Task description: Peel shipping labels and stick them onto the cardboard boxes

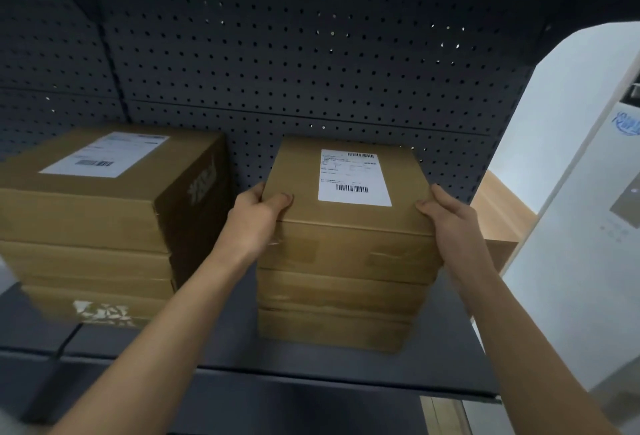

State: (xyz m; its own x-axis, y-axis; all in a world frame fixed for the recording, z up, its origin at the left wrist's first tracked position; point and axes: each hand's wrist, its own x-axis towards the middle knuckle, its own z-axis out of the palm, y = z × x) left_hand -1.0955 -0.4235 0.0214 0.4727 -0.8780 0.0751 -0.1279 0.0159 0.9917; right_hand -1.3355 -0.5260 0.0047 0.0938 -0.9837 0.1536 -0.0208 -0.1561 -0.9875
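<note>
Both bare forearms reach up from the frame's lower edge. I see the left hand (258, 216) and the right hand (450, 219) gripping the near corners of the top flat brown cardboard box (403, 174), thumbs on its lid and fingers wrapped round its sides. It tops a stack of like boxes on the dark grey metal shelf (311, 362) (perforated panel behind). A white barcoded shipping label (353, 176) lies flat on its lid. To the left stands a second labelled stack (104, 216).
</note>
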